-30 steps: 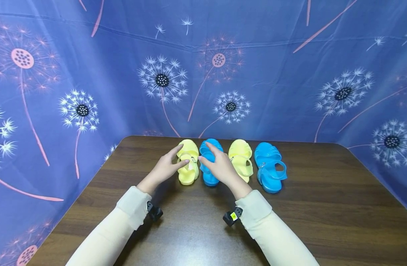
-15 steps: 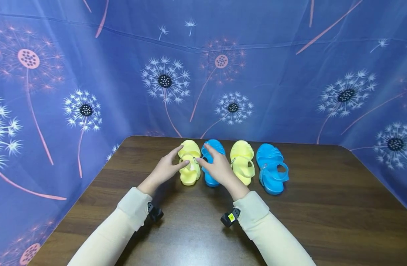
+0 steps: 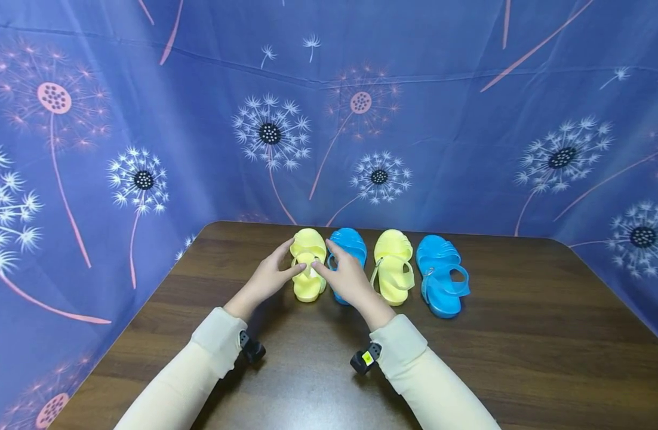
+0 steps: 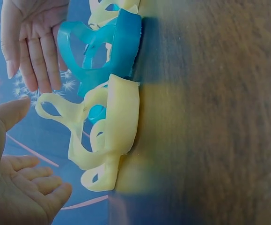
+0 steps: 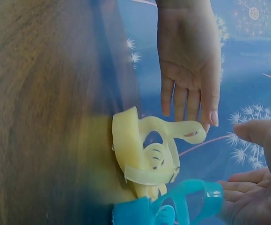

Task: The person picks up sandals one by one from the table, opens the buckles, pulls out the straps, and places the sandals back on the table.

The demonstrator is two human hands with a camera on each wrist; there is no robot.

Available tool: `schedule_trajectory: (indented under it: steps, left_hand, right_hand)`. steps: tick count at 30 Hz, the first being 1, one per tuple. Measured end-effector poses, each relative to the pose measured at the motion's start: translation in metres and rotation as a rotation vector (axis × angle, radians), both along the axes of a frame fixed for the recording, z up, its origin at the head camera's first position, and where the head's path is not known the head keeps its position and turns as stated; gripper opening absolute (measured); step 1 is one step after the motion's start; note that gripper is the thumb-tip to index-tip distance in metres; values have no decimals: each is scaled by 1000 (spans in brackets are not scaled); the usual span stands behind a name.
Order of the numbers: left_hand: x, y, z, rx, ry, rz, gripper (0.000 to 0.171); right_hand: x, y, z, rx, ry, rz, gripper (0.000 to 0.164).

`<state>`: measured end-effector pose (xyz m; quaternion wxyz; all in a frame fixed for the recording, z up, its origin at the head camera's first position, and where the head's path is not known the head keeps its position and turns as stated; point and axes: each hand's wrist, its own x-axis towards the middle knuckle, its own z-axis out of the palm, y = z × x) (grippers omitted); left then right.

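Observation:
Four... several clog-style sandals stand in a row: a left yellow sandal, a blue sandal beside it, a second yellow sandal and a second blue sandal. My left hand is at the left yellow sandal's left side, fingers extended and thumb over its strap. My right hand hovers over the first blue sandal, partly hiding it, thumb reaching toward the left yellow sandal. In the left wrist view the left yellow sandal sits between both spread hands, neither gripping it.
The sandals stand near the back edge of a dark wooden table. Behind it hangs a blue cloth printed with dandelions. Each wrist wears a small black camera.
My right hand has moved a little left, closer to the left yellow sandal. My left hand stays almost in place. The head view has shifted slightly.

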<state>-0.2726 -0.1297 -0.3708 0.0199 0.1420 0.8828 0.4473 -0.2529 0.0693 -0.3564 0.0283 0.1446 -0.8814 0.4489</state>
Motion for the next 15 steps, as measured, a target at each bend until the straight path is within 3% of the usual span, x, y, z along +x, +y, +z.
schedule_trajectory:
  steps: [15]
  left_hand:
    - [-4, -2, -12, 8, -9, 51, 75]
  right_hand:
    - [1, -12, -9, -6, 2, -65, 71]
